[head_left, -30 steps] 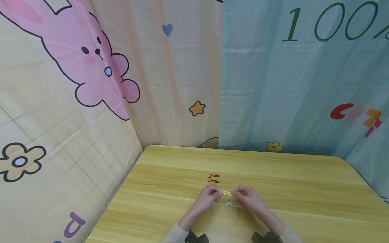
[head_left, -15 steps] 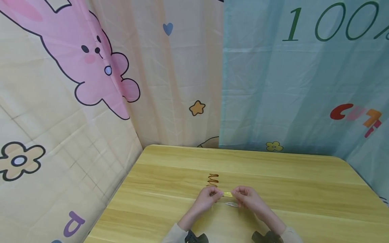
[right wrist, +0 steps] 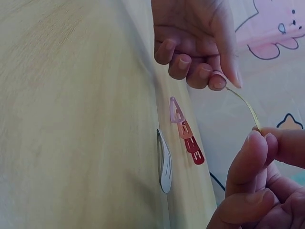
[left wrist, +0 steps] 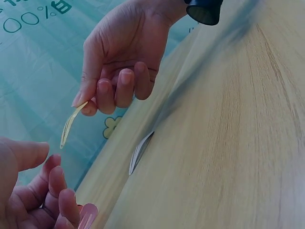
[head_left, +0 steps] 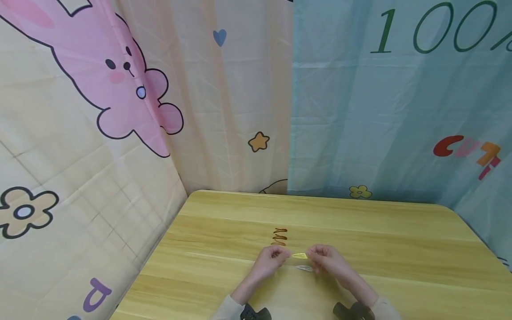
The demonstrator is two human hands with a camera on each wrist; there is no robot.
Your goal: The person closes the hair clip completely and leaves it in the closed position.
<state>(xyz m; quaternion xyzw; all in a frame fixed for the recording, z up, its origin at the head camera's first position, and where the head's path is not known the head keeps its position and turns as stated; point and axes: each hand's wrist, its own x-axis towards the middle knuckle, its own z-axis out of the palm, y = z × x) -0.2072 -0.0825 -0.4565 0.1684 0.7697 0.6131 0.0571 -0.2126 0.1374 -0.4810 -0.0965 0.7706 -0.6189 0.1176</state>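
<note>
A yellow snap hair clip (head_left: 299,256) is in the air above the table, its right end pinched between thumb and index finger of my right hand (head_left: 328,260). My left hand (head_left: 270,261) is at the clip's other end. In the left wrist view, the left thumb and index finger (left wrist: 53,162) stand apart beside the free tip of the yellow clip (left wrist: 70,125). Below the hands a silver-grey hair clip (right wrist: 165,164) lies on the table. Beyond the left hand, a pink clip (right wrist: 175,112), an orange clip (right wrist: 185,130) and a red clip (right wrist: 194,151) lie in a row.
The wooden table (head_left: 380,235) has rounded far corners. Printed curtains hang around it: a cream one with a pink rabbit (head_left: 120,80) at left and a blue-green curtain (head_left: 360,115) at right. Dark camera mounts (head_left: 256,312) sit on both wrists.
The left hand has drawn slightly left, and more of the yellow clip shows between the hands. The right hand keeps its pinch nearly in place. The clips on the table have not moved.
</note>
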